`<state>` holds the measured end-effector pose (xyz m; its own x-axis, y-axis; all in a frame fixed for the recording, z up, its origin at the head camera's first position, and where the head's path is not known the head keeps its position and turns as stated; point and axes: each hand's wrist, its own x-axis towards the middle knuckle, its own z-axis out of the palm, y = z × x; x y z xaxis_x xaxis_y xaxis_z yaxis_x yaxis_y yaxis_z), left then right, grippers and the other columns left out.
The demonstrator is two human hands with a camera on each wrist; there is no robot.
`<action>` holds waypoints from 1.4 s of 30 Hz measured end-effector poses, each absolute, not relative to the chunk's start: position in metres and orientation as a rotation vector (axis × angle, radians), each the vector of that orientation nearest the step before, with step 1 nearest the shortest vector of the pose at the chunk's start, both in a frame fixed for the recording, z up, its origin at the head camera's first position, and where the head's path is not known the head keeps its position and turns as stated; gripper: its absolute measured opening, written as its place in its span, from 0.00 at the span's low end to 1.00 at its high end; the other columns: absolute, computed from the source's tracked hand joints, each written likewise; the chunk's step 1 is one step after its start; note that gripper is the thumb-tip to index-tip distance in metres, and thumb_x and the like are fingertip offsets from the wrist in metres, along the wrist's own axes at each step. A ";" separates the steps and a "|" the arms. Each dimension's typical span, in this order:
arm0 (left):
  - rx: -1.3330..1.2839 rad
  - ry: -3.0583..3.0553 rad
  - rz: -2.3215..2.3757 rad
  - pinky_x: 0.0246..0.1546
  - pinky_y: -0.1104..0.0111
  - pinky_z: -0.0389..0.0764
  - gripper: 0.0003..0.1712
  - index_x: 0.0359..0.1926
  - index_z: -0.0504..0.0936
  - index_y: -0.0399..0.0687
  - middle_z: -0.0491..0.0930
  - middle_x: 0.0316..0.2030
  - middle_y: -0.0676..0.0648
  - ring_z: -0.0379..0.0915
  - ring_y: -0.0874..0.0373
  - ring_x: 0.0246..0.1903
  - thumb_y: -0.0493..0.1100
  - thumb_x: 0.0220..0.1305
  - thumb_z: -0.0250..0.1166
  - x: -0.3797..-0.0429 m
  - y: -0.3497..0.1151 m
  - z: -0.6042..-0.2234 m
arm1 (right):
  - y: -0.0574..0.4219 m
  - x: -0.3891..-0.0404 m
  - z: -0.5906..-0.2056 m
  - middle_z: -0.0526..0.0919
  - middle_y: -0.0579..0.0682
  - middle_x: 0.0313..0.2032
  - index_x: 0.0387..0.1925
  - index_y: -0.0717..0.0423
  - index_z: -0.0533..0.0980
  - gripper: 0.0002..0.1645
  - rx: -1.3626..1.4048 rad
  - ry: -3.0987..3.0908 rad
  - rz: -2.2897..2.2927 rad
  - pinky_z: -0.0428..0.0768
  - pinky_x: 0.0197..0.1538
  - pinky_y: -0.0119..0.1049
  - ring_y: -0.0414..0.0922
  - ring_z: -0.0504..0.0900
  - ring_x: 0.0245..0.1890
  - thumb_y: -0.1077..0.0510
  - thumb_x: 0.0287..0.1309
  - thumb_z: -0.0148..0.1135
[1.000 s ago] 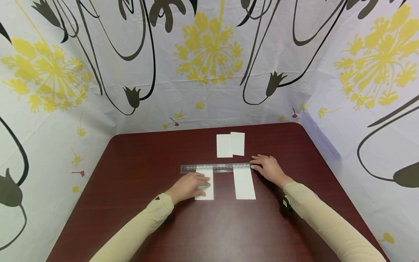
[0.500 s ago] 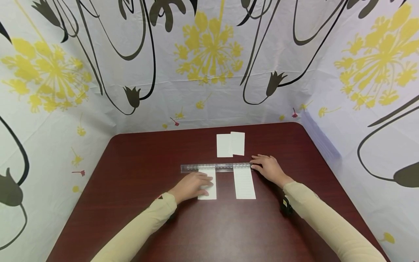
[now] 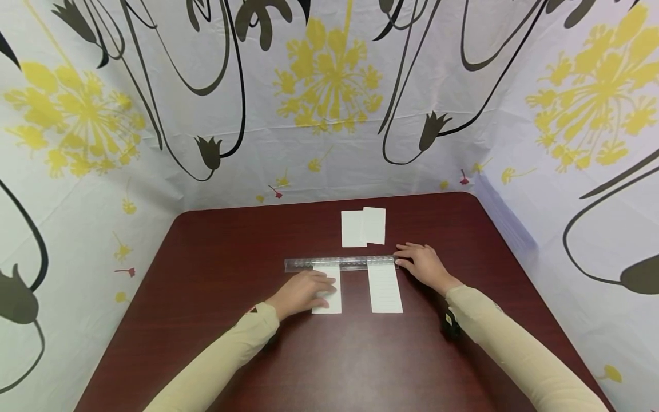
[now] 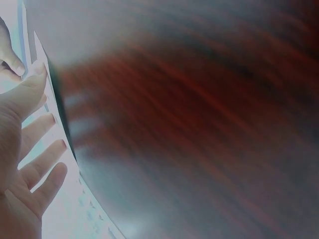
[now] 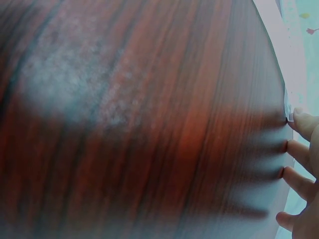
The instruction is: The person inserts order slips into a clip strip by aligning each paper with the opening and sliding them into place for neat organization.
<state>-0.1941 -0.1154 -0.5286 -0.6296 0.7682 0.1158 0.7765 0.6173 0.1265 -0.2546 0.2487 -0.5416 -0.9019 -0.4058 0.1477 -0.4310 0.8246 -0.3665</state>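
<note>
Table [image 3: 242,246], one, dark and wood-grained, bears everything. Across it lies one clear plastic ruler [image 3: 353,263]. There are two hands: the left hand [image 3: 300,292] rests with fingers loosely extended on a strip, and the right hand [image 3: 424,267] is spread, its thumb touching the ruler's right end. Two paper strips, the left strip [image 3: 334,304] and the lined right strip [image 3: 385,289], stand apart, their far ends at the ruler; whether both tuck under it is hard to tell. Two small overlapping cards [image 3: 352,229] lie beyond. A firm sideways push by the left hand could skew its strip; extra thumb pressure could swing the ruler askew.
</note>
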 end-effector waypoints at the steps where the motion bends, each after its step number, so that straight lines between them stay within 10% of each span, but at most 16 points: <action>1: -1.330 -2.778 -0.260 0.65 0.58 0.74 0.24 0.54 0.85 0.54 0.82 0.59 0.51 0.76 0.51 0.62 0.57 0.59 0.69 -0.194 -0.115 -0.529 | 0.249 -0.254 -0.542 0.77 0.58 0.64 0.57 0.55 0.80 0.21 0.677 -2.941 0.610 0.58 0.68 0.71 0.61 0.69 0.69 0.53 0.65 0.62; 42: -1.322 -2.793 -0.260 0.66 0.58 0.73 0.24 0.55 0.85 0.55 0.81 0.60 0.52 0.75 0.52 0.62 0.57 0.60 0.68 -0.193 -0.101 -0.527 | 0.250 -0.253 -0.542 0.77 0.58 0.64 0.57 0.54 0.80 0.21 0.668 -2.942 0.596 0.59 0.68 0.71 0.61 0.69 0.69 0.54 0.65 0.62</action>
<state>-0.1932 -0.1007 -0.5267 -0.6356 0.7644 0.1083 0.7712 0.6224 0.1335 -0.2535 0.2496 -0.5416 -0.9034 -0.4025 0.1477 -0.4283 0.8305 -0.3562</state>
